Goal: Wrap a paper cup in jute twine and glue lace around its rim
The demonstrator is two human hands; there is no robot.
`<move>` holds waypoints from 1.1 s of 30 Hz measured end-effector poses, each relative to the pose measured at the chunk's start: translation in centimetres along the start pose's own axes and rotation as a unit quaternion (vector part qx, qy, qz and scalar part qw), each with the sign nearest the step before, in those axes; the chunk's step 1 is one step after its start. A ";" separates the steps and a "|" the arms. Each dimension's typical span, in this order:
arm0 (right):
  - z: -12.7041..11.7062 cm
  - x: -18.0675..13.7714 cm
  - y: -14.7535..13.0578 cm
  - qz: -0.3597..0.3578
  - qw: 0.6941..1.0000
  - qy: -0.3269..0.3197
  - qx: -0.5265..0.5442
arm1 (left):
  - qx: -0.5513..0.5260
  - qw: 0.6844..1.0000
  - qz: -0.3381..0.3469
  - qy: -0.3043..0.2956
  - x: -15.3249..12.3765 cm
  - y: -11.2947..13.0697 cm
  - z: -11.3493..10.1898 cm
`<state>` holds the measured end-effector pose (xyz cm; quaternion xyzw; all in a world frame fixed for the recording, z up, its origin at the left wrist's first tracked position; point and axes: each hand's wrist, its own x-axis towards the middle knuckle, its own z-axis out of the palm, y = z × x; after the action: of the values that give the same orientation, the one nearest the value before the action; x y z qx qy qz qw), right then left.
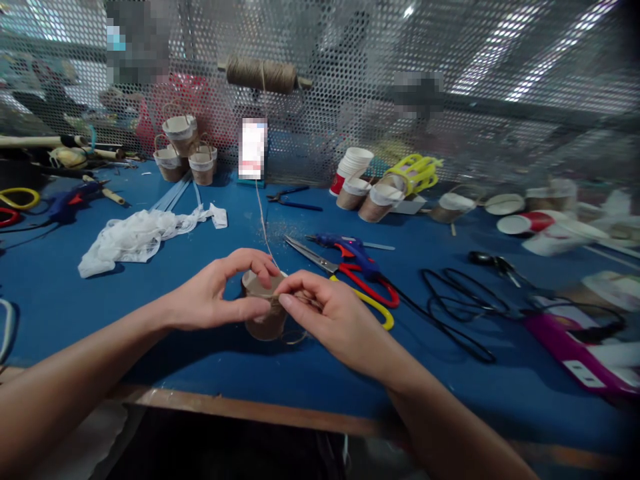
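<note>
A small cup wrapped in brown twine [265, 328] is between my hands near the table's front edge. My left hand [220, 293] grips it, thumb along the front side and curled fingers at the far rim. My right hand [327, 310] is closed, thumb and index finger pinching brown twine [303, 298] at the cup's right side. A loop of twine hangs beneath the right fingers. From the cup a thin strand [262, 217] runs up towards the twine spool [263, 75] on the mesh wall. My fingers hide part of the cup's rim.
Scissors [313, 255] and a blue glue gun [350, 250] lie just beyond my right hand; a black cable [455, 300] coils rightward. White lace [135, 240] lies left. Finished-looking cups [185, 147] stand at the back left, more cups [377, 203] at right. Pliers [295, 199] lie behind.
</note>
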<state>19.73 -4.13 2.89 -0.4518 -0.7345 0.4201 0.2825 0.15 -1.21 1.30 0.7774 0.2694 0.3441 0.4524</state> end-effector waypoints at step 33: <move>-0.2 -0.3 0.0 -0.008 1.000 0.023 -0.019 | 0.172 0.983 0.051 0.049 0.2 0.6 1.5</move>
<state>20.04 -4.28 2.99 -0.4611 -0.7393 0.3932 0.2935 1.50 -2.12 1.35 0.8384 0.3061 0.3534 0.2802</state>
